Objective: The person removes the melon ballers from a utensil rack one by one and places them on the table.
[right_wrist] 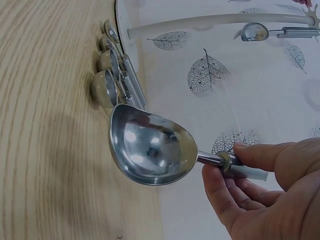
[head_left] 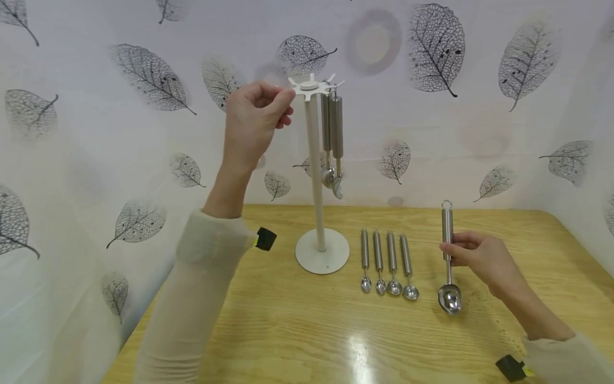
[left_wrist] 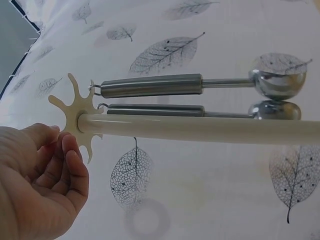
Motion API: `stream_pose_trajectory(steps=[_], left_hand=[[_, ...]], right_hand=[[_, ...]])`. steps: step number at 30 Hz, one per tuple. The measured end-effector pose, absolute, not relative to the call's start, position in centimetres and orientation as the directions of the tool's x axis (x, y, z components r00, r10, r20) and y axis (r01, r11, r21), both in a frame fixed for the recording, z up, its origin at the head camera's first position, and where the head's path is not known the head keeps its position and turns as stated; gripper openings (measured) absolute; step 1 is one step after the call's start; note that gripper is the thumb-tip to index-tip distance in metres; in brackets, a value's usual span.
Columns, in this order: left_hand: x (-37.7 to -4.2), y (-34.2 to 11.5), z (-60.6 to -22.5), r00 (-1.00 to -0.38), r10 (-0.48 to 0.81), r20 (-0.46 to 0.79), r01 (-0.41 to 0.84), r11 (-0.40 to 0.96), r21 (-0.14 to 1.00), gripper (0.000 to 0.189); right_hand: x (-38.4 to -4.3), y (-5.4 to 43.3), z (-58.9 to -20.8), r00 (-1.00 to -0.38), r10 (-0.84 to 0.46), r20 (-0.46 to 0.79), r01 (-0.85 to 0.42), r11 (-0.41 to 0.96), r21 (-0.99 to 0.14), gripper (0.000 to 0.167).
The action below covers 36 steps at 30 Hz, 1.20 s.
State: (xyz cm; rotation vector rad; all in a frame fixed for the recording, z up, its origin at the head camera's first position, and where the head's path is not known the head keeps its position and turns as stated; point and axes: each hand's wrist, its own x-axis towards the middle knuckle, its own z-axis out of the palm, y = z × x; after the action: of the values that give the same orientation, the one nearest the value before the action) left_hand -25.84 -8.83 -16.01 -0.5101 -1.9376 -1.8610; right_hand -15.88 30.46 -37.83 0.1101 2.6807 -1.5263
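A white utensil stand (head_left: 315, 181) with a star-shaped hook top stands upright on its round base. My left hand (head_left: 259, 112) pinches one prong of that top (left_wrist: 75, 107) between thumb and fingertips. Two metal scoops (head_left: 338, 128) hang by their rings from hooks on the stand's right side. At the right, my right hand (head_left: 484, 261) grips a larger metal scoop (head_left: 449, 298) by the lower end of its handle. Its bowl (right_wrist: 152, 145) points down toward the table, held above the wood in the right wrist view, with the ring end up.
Several smaller metal scoops (head_left: 392, 253) lie in a row on the wooden table (head_left: 278, 330), between the stand and my right hand, bowls toward me. Behind the table hangs a pale leaf-print cloth (head_left: 431, 149). Small dark specks dot the wood by my right wrist.
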Motion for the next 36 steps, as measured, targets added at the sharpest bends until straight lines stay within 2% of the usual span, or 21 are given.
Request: stream_pose_trajectory(steps=[17, 24, 36], left_hand=[[-25.8, -8.9, -15.7, -0.866, -0.028, 0.499, 0.495, 0.082, 0.865, 0.009], [-25.9, -9.2, -15.6, -0.871, -0.010, 0.490, 0.486, 0.114, 0.866, 0.012], [-26.2, -9.3, -15.4, -0.884, 0.011, 0.467, 0.466, 0.085, 0.881, 0.013]], right_hand=[[-16.2, 29.5, -40.2, -0.988, -0.010, -0.156, 0.127, 0.527, -0.840, 0.052], [-16.7, 29.4, -40.7, -0.984, 0.004, -0.180, 0.153, 0.547, -0.823, 0.052], [-17.7, 29.1, -41.8, -0.980, 0.032, -0.199, 0.180, 0.582, -0.793, 0.053]])
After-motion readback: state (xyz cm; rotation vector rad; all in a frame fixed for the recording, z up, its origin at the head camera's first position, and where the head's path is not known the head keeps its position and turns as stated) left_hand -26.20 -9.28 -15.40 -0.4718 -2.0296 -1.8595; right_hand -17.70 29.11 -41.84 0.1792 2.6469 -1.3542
